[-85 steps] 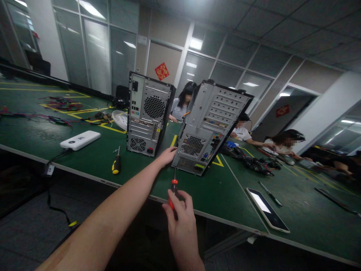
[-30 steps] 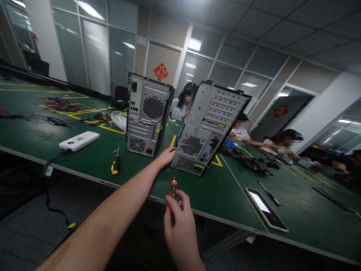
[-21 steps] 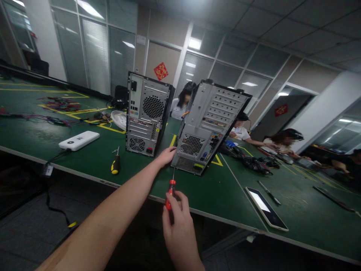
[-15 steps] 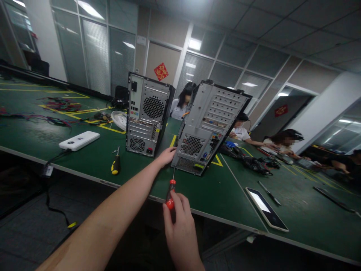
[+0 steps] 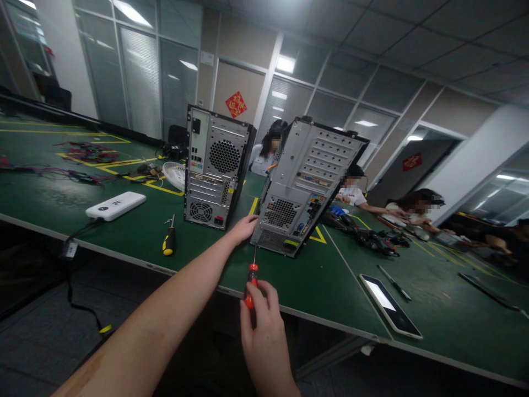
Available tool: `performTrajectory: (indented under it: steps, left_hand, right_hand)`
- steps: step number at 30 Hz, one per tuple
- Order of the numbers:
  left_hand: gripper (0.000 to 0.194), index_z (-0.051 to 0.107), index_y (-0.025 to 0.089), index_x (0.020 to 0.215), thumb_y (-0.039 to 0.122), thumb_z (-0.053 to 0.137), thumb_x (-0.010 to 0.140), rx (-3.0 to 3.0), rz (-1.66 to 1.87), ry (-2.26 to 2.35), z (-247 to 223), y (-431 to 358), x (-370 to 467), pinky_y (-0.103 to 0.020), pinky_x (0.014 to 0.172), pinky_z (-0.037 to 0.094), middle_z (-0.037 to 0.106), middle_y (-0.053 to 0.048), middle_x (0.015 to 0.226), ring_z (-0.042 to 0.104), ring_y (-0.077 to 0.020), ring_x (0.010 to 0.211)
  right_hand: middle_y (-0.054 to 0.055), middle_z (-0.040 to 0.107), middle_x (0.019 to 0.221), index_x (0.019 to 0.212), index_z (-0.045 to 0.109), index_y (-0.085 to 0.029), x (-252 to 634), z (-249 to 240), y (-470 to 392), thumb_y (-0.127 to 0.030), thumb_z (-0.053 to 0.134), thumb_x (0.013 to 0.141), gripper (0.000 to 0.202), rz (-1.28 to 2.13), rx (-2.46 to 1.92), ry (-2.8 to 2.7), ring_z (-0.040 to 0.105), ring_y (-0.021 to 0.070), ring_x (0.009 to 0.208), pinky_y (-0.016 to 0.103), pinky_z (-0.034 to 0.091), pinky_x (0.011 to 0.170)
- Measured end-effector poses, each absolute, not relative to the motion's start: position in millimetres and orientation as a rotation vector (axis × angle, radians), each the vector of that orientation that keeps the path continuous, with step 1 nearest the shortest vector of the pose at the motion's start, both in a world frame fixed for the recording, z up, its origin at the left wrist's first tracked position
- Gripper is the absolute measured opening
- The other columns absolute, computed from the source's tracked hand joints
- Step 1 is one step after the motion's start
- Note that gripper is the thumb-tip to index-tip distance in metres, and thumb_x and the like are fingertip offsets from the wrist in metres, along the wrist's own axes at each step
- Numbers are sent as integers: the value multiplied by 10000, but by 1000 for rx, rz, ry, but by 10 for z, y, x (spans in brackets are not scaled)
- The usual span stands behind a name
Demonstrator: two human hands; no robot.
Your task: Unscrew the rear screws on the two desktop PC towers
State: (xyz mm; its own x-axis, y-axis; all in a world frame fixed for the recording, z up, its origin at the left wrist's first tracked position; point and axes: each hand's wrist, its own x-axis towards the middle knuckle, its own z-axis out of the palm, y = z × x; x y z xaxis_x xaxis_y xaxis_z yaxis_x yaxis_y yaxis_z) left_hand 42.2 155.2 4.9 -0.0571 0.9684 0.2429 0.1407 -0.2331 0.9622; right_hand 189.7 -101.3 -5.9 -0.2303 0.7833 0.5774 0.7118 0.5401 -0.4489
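A red and black screwdriver is pinched by its handle between the thumb and fingers of my right hand. Its thin shaft points away from me, and the tip meets the lower left corner of a grey metal computer case, whose back panel faces me. At the lower left side of that case, my left hand holds its edge, with the fingertips partly hidden behind it. A second computer case stands upright to the left. In front of it lies a yellow and black screwdriver.
A white power bank with a cable lies left on the green table. Toward the right are a phone, a pen and black cables. Several people sit beyond. Loose wires lie far left.
The fingers of my right hand have shifted slightly on the screwdriver's handle, which has turned a little. My left hand and both cases stay in place.
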Motion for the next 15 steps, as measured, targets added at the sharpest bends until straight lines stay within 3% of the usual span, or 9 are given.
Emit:
performTrajectory:
  steps: [8, 15]
  left_hand:
    - [429, 769, 183, 1190, 449, 610, 893, 1455, 1406, 1183, 3, 1604, 440, -369, 1031, 487, 749, -93, 1270, 673, -279, 1168]
    - [451, 761, 191, 1207, 477, 598, 899, 1464, 1396, 1202, -1, 1601, 431, -386, 1022, 488, 742, -102, 1282, 662, -294, 1200]
  right_hand:
    - [168, 533, 1444, 1313, 667, -205, 1911, -37, -1015, -68, 479, 957, 425, 125, -1152, -2070, 668, 265, 1203, 414, 575, 1020]
    - [175, 545, 1420, 1331, 637, -208, 1890, -42, -1048, -112, 455, 998, 392, 143, -1211, -2053, 707, 258, 1143, 385, 614, 924]
